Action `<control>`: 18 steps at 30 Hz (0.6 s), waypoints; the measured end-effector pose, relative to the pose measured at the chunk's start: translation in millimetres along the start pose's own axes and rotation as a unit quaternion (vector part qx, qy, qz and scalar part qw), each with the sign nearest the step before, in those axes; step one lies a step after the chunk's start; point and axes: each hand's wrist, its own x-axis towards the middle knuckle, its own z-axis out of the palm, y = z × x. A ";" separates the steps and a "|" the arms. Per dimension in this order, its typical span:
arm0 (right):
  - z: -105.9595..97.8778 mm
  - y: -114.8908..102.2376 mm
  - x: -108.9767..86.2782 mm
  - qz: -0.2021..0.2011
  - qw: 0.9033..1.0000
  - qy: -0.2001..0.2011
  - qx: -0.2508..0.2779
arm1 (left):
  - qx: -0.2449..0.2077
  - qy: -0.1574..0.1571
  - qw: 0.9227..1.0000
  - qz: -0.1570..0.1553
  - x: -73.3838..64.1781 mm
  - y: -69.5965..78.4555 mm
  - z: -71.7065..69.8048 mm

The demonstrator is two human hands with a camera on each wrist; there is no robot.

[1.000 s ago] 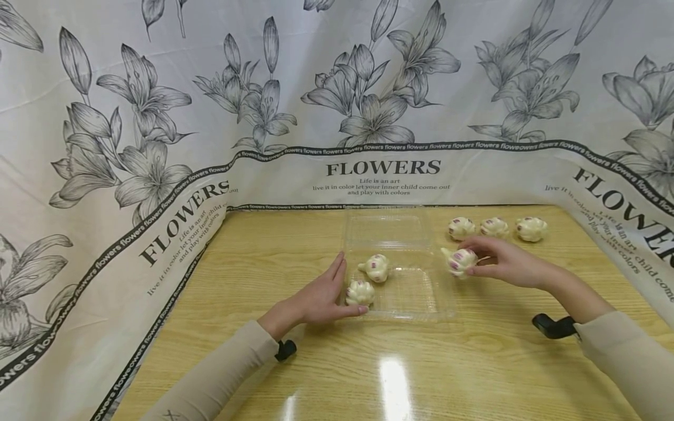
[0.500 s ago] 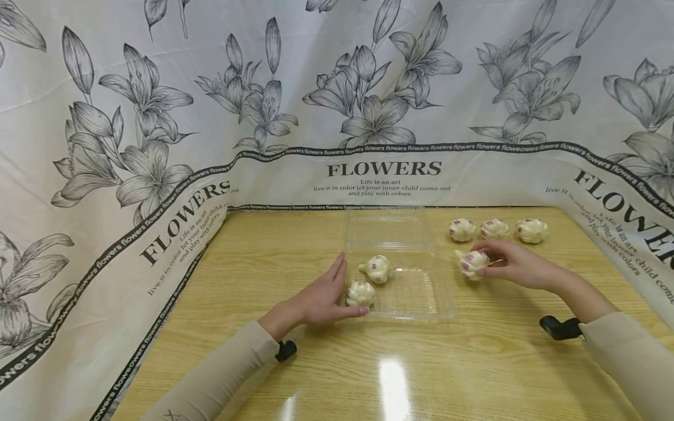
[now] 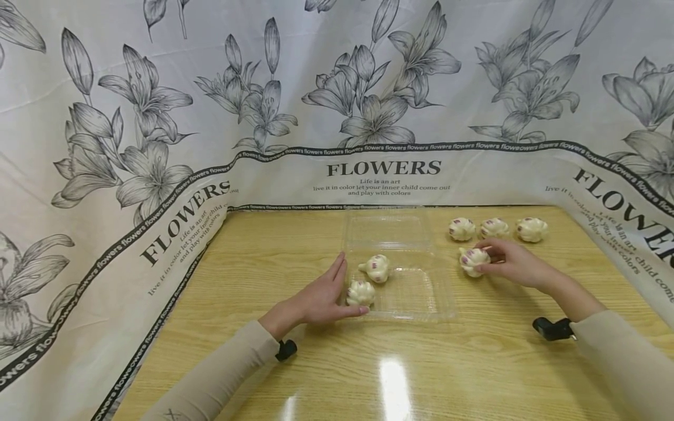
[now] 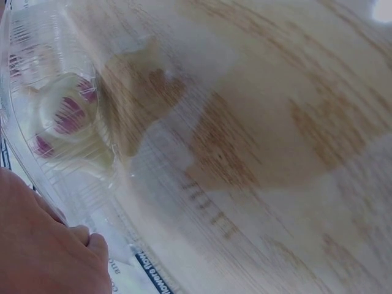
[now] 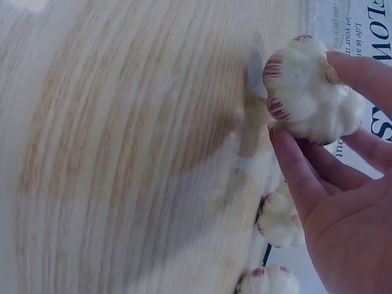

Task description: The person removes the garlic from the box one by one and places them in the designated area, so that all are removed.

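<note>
Clear plastic clamshell tray point(image 3: 416, 304) lying open mid-table, lid half toward the far edge. Two garlic bulbs inside: one point(image 3: 361, 292) at the tray's near-left corner, another point(image 3: 376, 268) just behind it. Left hand point(image 3: 318, 301) flat on the table beside the tray's left rim, fingers straight and relaxed, fingertips touching the near-left bulb and the rim; holding nothing, only steadying. Same seen blurred through the plastic from the left wrist view, bulb point(image 4: 64, 119) behind the wall.

Right hand point(image 3: 513, 263) toward the far right part of the table, fingers and thumb curled round a fourth bulb point(image 3: 473, 260), pinching it at table level, just right of the tray. Right wrist view confirms: held bulb point(image 5: 309, 92) clamped between thumb and fingertips. Three more bulbs in a row along the far edge behind it: point(image 3: 461, 228), point(image 3: 494, 227), point(image 3: 531, 229), close together, apart from the held one.

Step in hand, judged: pick-up of the next bulb, grip made, transfer into the tray not yet begun. Next move likely needs a lift clear of the tray's right rim, a carry leftward, and a set-down in the free right half without knocking the two already in. Light tray, so steadying by the left hand probably worth keeping.

Wooden table point(image 3: 316, 374) glossy, floral cloth backdrop point(image 3: 384, 169) round three sides.
</note>
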 end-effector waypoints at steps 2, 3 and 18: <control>1.8 1.7 1.4 0.021 1.000 0.000 0.003 | 0.001 0.001 1.000 0.000 0.4 0.0 0.2; 2.9 2.6 2.1 0.030 1.000 0.001 0.005 | 0.001 0.001 1.000 0.000 0.5 0.0 0.3; 7.5 3.4 5.1 0.087 0.996 -0.025 -0.003 | 0.005 -0.002 1.000 -0.002 0.8 -0.4 0.0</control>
